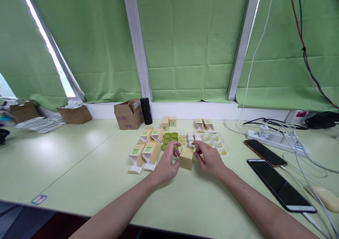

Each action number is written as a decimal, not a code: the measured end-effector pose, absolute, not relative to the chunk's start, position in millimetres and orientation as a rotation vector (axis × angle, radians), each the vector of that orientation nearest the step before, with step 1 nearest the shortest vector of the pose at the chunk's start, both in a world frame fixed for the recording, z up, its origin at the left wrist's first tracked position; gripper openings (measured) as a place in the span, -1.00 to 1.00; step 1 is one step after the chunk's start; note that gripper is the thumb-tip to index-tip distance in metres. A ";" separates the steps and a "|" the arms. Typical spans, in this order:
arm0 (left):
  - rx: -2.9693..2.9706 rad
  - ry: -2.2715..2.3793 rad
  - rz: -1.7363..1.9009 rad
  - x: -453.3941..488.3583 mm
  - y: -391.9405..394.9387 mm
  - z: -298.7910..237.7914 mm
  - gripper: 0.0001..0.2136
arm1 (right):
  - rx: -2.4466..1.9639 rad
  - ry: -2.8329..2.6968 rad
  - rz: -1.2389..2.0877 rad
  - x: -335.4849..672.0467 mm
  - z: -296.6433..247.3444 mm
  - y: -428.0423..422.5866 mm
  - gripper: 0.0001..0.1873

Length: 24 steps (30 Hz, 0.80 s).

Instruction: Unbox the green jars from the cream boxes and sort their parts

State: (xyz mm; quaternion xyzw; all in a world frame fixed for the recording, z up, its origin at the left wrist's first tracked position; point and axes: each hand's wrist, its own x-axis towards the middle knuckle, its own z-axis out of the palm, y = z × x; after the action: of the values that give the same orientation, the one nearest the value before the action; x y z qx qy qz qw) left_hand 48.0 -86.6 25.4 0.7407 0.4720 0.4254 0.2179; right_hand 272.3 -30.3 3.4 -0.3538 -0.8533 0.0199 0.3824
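Observation:
A small tan cardboard box (186, 160) stands on the table between my two hands. At its left side is my left hand (168, 165), its fingers curved and the thumb apart from them. The fingertips are close to the box's left edge; whether they touch it I cannot tell. My right hand (208, 157) is at the right side, thumb and forefinger apart, with a narrow gap to the box. Just behind are green moulded cups (171, 136), small yellow pieces (182, 139), white cylinders (191, 140) and clear plastic cases (215, 142) with yellow centres.
Left of my hands lie several opened tan boxes (151, 150) with green labels. More small boxes (169, 121) stand behind. A brown carton (128, 115) and black cylinder (146, 111) stand by the wall. Two phones (280, 186), cables and a power strip (278, 140) occupy the right.

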 end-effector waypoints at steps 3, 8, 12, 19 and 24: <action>1.986 1.339 1.152 47.7 -85.0 22.3 -0.51 | -0.905 -2.136 0.017 271.3 3.2 -29.4 -0.66; 1.874 1.240 1.127 48.3 -81.6 19.0 -0.38 | -0.892 -2.073 -0.037 270.4 4.0 -29.2 -0.69; 1.783 1.159 1.070 49.6 -77.3 15.1 -0.35 | -0.882 -2.039 -0.063 269.7 3.8 -29.3 -0.69; 1.769 1.165 1.088 53.3 -75.3 10.9 -0.48 | -0.865 -1.987 -0.121 267.4 8.8 -34.6 -0.74; 1.885 1.334 1.082 57.2 -84.2 19.6 -0.49 | -0.849 -1.950 -0.131 264.2 14.4 -41.2 -0.74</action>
State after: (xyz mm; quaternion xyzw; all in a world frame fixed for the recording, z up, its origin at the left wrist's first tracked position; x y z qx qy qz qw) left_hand 57.2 -84.2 19.6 0.7071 0.5004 0.4060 0.2912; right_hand 264.2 -41.2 14.4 -0.3486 -0.8007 -0.0540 0.4842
